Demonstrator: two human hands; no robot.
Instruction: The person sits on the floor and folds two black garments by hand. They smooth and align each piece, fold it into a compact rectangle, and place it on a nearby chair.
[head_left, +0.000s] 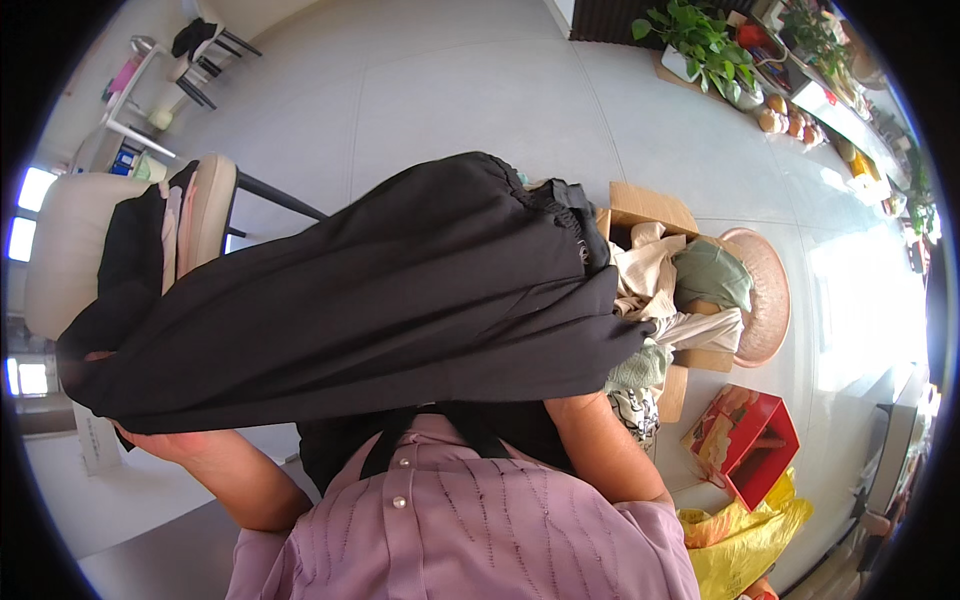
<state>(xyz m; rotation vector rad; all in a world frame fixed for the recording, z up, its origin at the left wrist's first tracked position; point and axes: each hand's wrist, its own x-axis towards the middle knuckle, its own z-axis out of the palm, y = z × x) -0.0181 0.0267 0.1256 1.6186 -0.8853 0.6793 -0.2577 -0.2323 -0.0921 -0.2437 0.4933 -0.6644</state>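
Black trousers (360, 300) with a gathered elastic waistband (551, 202) stretch sideways in front of me, the waist towards the right. My left hand (161, 442) grips their far left end, its fingers partly covered by folds of the cloth. On the right, my forearm (600, 442) goes up under the trousers, and the cloth hides my right hand. Behind the waist end stands an open cardboard box (652, 204) heaped with clothes, among them a beige garment (649, 262) and a grey-green one (709, 274).
A cream chair (64, 247) at left has folded clothes (139, 240) on it. Right of the box are a round pinkish cushion or stool (766, 300), a red box (757, 442) and a yellow plastic bag (739, 540). Potted plants (701, 45) line the upper right.
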